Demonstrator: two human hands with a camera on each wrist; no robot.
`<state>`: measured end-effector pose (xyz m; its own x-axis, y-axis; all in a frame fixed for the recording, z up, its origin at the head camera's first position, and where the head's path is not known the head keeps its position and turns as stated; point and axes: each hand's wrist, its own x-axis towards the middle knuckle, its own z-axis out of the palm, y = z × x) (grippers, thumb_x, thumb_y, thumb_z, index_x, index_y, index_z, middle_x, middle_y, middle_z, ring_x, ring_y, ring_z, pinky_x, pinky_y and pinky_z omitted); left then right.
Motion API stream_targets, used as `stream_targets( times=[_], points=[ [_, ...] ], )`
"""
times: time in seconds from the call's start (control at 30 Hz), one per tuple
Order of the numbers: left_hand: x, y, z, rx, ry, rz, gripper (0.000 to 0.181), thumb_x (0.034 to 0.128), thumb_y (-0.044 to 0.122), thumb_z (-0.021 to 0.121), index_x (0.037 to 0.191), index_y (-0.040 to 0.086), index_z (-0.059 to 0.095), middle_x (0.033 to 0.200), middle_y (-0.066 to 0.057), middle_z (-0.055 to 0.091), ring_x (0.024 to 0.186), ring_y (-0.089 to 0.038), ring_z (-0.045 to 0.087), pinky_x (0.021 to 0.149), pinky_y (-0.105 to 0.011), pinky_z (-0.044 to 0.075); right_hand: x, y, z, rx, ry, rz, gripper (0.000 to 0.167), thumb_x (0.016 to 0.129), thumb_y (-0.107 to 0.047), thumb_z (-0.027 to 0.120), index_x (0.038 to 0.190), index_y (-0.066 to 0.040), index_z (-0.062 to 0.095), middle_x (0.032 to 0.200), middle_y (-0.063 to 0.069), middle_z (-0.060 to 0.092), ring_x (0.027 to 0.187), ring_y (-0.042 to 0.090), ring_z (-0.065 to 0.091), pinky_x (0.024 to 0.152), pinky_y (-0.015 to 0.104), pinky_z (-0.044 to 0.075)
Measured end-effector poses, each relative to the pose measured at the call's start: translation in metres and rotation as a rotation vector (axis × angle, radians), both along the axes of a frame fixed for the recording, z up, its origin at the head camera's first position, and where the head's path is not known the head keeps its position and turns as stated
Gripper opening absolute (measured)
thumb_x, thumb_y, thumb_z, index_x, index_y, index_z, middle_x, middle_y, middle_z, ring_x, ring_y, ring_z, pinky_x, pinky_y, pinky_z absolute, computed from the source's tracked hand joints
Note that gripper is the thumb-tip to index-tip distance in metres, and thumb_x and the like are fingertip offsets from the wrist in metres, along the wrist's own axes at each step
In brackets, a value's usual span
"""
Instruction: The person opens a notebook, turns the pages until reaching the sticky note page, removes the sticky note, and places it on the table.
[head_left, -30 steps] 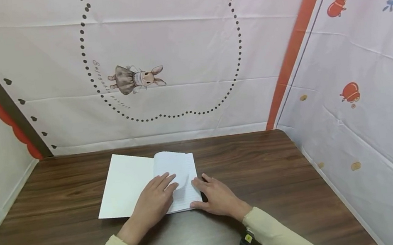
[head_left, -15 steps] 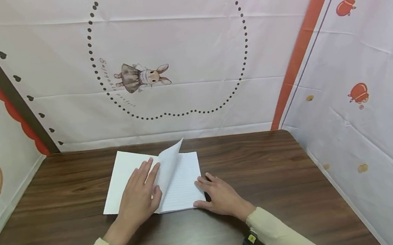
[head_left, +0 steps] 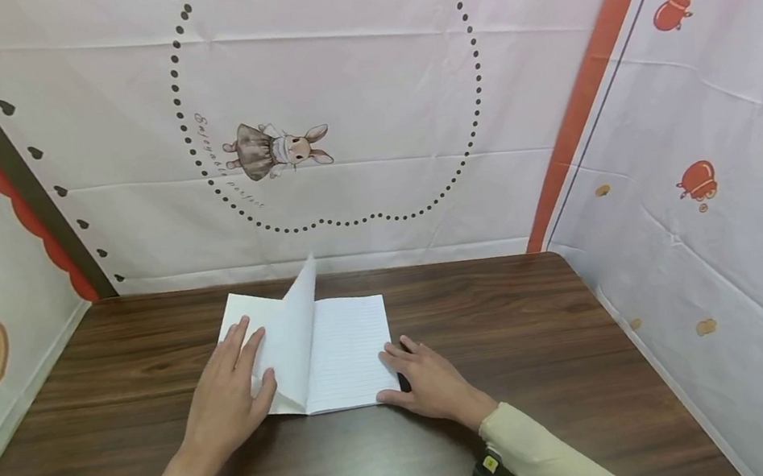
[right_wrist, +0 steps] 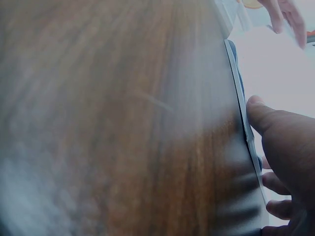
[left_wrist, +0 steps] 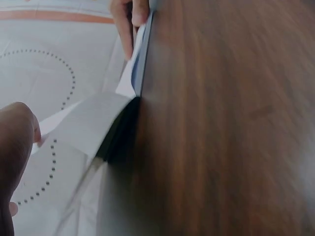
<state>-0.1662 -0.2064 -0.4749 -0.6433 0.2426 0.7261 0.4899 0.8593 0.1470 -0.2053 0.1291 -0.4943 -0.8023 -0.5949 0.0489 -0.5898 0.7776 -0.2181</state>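
An open notebook with lined pages lies on the table. A turning leaf stands up from its middle, tilted left with its far corner raised. My left hand is at the leaf's left side, fingers extended over the notebook's left half; the left wrist view shows the leaf bowed beside that hand. My right hand rests at the right edge of the lined page. In the right wrist view its thumb lies on the page's near edge. Whether the left fingers touch the leaf is unclear.
The dark wood-grain table spreads around the notebook. A white printed cloth hangs behind its far edge, and more printed cloth hangs along the right. A wrist camera sits under the right forearm.
My left hand has moved left across the notebook, and the leaf has swung from the right side to the left, uncovering the lined page. My right hand has stayed at the right edge.
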Motion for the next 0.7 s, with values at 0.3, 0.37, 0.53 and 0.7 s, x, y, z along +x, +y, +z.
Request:
stream_targets(
  times=[0.3,0.37,0.53,0.7],
  points=[
    [0.005,-0.025,-0.013,-0.099,-0.022,-0.005,0.052,0.0904,0.023,0.057,0.137,0.002,0.062,0.152,-0.030,0.045,0.136,-0.052,0.046,0.109,-0.068,0.037,-0.001,0.001,-0.001,0.009,-0.004,-0.002,0.078,0.096,-0.070,0.051,0.153,-0.016,0.050,0.159,0.004,0.045,0.151,0.032,0.034,0.120,0.052,0.034],
    [0.007,-0.029,-0.017,-0.143,-0.061,-0.022,0.049,0.0941,0.025,0.058,0.138,0.004,0.063,0.154,-0.028,0.044,0.140,-0.050,0.042,0.117,-0.064,0.031,-0.001,0.001,-0.001,0.013,-0.004,-0.004,0.079,0.096,-0.071,0.051,0.153,-0.017,0.050,0.159,0.004,0.045,0.151,0.032,0.034,0.120,0.052,0.034],
    [0.015,-0.040,-0.029,-0.226,-0.205,-0.050,0.055,0.0976,0.029,0.065,0.147,0.008,0.055,0.158,-0.024,0.041,0.148,-0.045,0.034,0.128,-0.049,0.011,0.000,0.000,0.000,0.007,-0.013,-0.007,0.078,0.096,-0.069,0.052,0.153,-0.017,0.050,0.159,0.004,0.045,0.151,0.032,0.034,0.120,0.052,0.034],
    [0.019,-0.044,-0.033,-0.191,-0.370,-0.063,0.060,0.1005,0.031,0.064,0.153,0.007,0.047,0.160,-0.024,0.038,0.148,-0.048,0.032,0.128,-0.048,0.011,0.000,0.000,0.001,0.002,-0.013,-0.013,0.076,0.096,-0.068,0.054,0.153,-0.017,0.050,0.159,0.004,0.045,0.151,0.033,0.035,0.120,0.053,0.035]
  ],
)
